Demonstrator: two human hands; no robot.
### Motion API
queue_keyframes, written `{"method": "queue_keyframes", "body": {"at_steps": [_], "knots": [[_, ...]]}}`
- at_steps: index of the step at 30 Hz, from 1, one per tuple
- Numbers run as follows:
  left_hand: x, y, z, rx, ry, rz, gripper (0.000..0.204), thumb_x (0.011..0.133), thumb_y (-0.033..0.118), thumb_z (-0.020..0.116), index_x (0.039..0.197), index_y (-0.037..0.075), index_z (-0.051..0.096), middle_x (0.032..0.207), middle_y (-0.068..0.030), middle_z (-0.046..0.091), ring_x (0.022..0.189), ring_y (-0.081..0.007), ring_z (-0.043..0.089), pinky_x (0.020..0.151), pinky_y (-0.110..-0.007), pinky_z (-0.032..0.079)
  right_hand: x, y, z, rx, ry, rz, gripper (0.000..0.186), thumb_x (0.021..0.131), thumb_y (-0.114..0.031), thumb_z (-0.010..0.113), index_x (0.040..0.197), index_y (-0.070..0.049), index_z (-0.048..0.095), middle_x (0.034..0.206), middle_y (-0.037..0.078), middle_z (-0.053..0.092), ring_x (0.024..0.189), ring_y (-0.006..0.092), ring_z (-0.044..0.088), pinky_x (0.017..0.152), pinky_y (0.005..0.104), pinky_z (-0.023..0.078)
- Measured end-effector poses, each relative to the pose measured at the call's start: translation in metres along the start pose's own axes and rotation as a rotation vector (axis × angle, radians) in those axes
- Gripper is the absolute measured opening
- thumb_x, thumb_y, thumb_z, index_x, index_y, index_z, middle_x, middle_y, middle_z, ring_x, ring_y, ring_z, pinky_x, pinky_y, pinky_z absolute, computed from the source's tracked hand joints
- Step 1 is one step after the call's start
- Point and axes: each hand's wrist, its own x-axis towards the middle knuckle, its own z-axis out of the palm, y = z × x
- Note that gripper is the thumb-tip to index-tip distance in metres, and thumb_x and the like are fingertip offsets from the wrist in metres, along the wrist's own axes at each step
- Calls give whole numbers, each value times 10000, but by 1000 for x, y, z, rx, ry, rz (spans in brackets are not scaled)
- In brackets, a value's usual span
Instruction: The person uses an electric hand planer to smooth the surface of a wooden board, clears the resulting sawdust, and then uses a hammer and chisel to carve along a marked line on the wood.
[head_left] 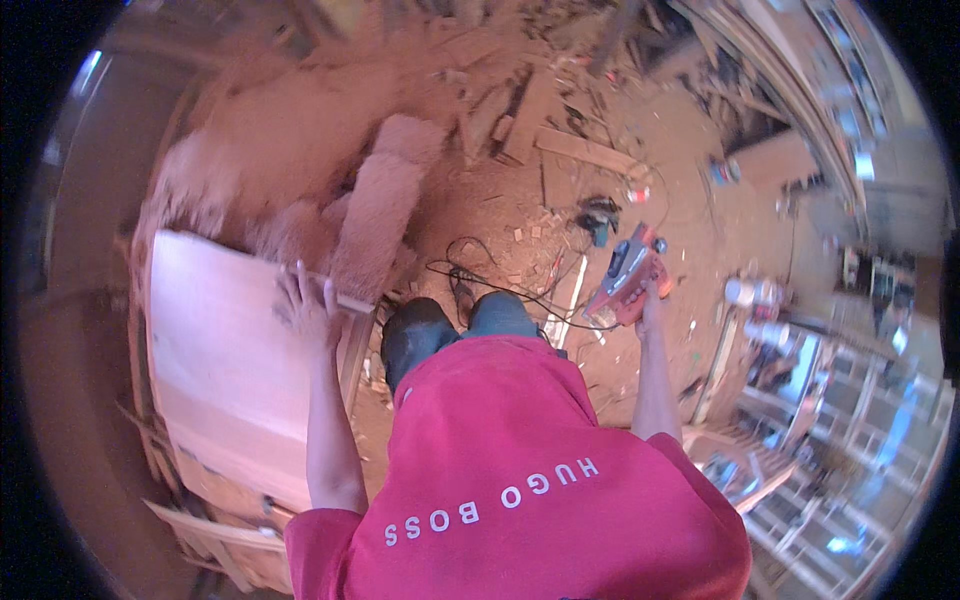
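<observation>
My left hand [310,308] lies with its fingers spread at the edge of a broad, pale wooden panel [225,350] on my left. Nothing is gripped in it. Out to my right, my right hand [652,297] is wrapped round the handle of a red power tool [625,280] with a dark upper part. It is held above the floor, apart from the panel. Whether it is a planer or a sander I cannot make out. A black cord [500,292] loops across the floor between my knees and the tool.
A plank thick with sawdust [385,205] and a large sawdust heap [270,130] lie beyond the panel. Wood offcuts [590,150] and a dark teal tool [600,220] litter the floor ahead. Stacked boards and slatted frames [860,430] stand at the right.
</observation>
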Motion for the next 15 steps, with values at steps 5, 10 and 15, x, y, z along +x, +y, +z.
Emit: {"method": "queue_keyframes", "body": {"at_steps": [5, 10, 15], "knots": [[-2, 0, 15, 122, -24, 56, 740, 1003, 548, 466, 1607, 194, 227, 1671, -174, 157, 1545, -373, 125, 1166, -697, 133, -51, 88, -113, 319, 360, 180, 161, 951, -212, 628, 1055, -115, 552, 741, -15, 553, 623, 119, 573, 562, 299, 522], [-21, -25, 20, 166, 21, 100, 742, 993, 569, 477, 1581, 162, 279, 1671, -167, 165, 1539, -384, 143, 1143, -717, 173, -168, 157, -150, 230, 774, -105, 240, 888, -121, 646, 1091, -93, 521, 699, 15, 563, 531, 135, 563, 440, 309, 478], [-22, -33, 25, 217, 20, 136, 732, 987, 565, 496, 1548, 122, 337, 1672, -167, 162, 1531, -393, 168, 1134, -717, 198, -233, 206, -147, 223, 1047, -81, 360, 815, -64, 684, 1111, -82, 478, 652, 40, 551, 466, 146, 542, 394, 310, 438]]}}
